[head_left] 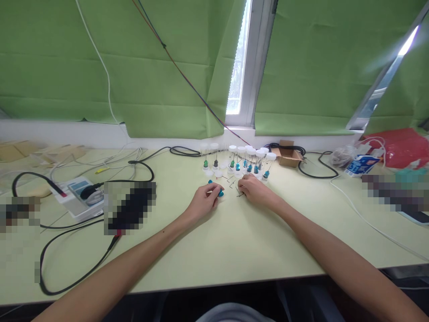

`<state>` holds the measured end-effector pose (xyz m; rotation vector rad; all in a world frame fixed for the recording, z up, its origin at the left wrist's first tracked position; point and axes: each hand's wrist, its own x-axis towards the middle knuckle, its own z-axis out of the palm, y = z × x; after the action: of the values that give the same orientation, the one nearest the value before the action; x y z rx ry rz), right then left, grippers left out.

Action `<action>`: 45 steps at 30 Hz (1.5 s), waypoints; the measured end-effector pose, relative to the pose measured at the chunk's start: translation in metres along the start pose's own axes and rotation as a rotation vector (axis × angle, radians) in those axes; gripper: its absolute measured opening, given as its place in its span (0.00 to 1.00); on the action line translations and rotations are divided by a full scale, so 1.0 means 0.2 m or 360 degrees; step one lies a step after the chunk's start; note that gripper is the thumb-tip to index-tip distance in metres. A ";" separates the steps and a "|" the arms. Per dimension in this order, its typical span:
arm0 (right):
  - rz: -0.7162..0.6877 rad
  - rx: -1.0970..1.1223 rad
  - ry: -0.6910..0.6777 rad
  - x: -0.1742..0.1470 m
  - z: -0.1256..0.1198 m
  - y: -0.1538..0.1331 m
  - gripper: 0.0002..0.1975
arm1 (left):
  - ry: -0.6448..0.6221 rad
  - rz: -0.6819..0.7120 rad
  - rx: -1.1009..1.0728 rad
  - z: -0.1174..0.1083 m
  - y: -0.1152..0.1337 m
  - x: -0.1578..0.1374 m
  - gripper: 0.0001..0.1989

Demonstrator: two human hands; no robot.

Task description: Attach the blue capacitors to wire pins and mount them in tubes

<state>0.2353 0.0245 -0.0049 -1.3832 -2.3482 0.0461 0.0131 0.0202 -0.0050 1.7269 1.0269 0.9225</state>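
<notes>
My left hand (205, 200) is closed over the table, thumb and fingers pinching a small blue plastic piece (220, 193). A second small blue piece (210, 182) shows just beyond its knuckles. To the right, my right hand (254, 189) has its fingers bent together down at the tabletop, by some thin bent metal pins (231, 180). One thin metal pin (240, 195) sticks out at its fingertips. Just behind both hands stand several clear vials (232, 159) with white lids, holding blue, green or dark pieces with thin rods.
An open cardboard box (287, 156) stands behind the vials on the right. Black cable (97, 264) loops over the left of the table (268, 255), near a white device (75, 197). A blue-and-white pack (362, 165) and a red bag (400, 147) lie far right.
</notes>
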 end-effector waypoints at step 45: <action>-0.0428 -0.0234 -0.0079 0.01 0.00 -0.01 0.08 | 0.0059 0.0088 0.0135 0.00 -0.03 0.00 0.17</action>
<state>0.2329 0.0256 -0.0034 -1.1279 -2.6034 -0.1750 0.0118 0.0222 -0.0108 1.8223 1.0605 0.9616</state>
